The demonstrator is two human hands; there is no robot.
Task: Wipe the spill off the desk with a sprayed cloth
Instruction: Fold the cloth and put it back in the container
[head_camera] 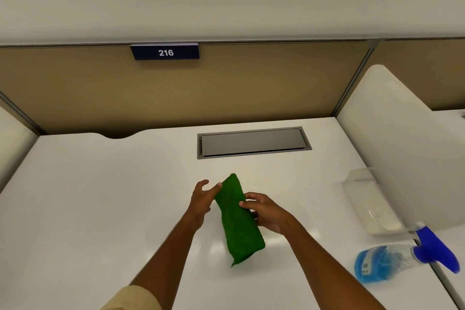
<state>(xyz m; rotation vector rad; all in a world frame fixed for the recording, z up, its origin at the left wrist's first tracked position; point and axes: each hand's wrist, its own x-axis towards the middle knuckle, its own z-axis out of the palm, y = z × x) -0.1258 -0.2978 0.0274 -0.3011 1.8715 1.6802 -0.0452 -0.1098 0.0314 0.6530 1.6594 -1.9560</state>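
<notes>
A folded green cloth is held up over the middle of the white desk. My right hand grips its right edge, with fingers across the front and the thumb behind. My left hand is at the cloth's upper left edge, fingers relaxed and fingertips touching the fabric. A spray bottle with blue liquid and a blue trigger head lies on its side at the desk's right edge. I cannot make out a spill on the desk.
A grey cable hatch is set into the desk behind the cloth. A white side divider stands at the right with a clear plastic holder on it. A tan partition with a "216" sign closes the back.
</notes>
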